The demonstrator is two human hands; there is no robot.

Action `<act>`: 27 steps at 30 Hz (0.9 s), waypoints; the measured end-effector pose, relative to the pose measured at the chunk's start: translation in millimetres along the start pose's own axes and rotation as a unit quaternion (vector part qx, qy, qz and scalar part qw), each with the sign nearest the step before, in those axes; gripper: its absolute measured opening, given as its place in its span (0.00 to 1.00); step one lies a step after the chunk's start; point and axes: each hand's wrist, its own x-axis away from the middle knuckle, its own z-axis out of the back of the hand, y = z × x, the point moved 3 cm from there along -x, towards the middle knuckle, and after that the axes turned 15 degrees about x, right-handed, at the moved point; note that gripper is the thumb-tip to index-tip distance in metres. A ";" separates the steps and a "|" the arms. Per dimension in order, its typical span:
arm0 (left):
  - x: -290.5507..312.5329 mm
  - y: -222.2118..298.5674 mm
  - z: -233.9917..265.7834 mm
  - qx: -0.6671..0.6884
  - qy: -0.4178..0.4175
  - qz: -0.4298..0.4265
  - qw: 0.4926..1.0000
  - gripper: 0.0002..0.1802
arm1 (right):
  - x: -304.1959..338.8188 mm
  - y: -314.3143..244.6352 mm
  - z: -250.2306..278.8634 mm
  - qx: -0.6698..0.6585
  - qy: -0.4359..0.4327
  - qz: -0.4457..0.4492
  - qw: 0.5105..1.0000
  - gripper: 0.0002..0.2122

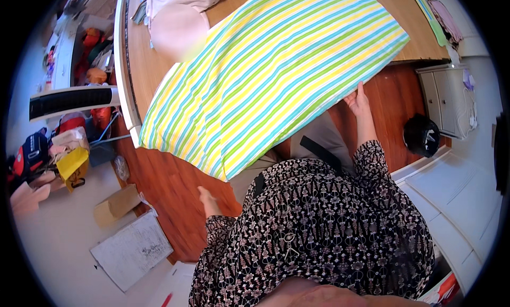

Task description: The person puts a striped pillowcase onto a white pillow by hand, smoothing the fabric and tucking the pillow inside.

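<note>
A large cloth (276,78) with yellow, green, blue and white stripes lies over a wooden surface (143,73). Its near edge hangs over the side toward me, and a crease or seam runs down its left part. My right hand (359,101) grips this edge on the right, with the thumb on top and the other fingers partly hidden below. Down to the left, my left hand (207,200) is apart from the cloth, below its hanging corner. That hand holds nothing I can see, and its fingers look stretched out.
Pale pink fabric (159,4) lies at the far left of the wooden surface. Right of me stand a black bin (421,136) and a white cabinet (443,99). Bags and a yellow packet (73,163) crowd the left, with a whiteboard (133,251) lower down. The floor (164,184) is reddish wood.
</note>
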 end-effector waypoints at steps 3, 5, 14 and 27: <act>48.9 -46.4 -20.3 0.059 -0.215 0.110 0.969 0.36 | -18.2 -20.4 -12.3 -0.094 0.055 0.052 0.993 0.22; 60.4 -44.6 -53.6 0.151 -0.270 0.150 0.939 0.35 | -32.9 -42.5 -7.0 -0.113 0.033 0.084 0.990 0.21; 12.1 -7.9 -115.6 0.470 -0.253 0.136 0.834 0.28 | -57.8 -68.0 2.7 -0.081 0.035 0.068 0.994 0.22; 12.3 133.6 -26.7 0.582 -0.202 0.061 0.785 0.31 | -106.0 -108.0 -46.9 -0.118 0.053 0.078 0.989 0.25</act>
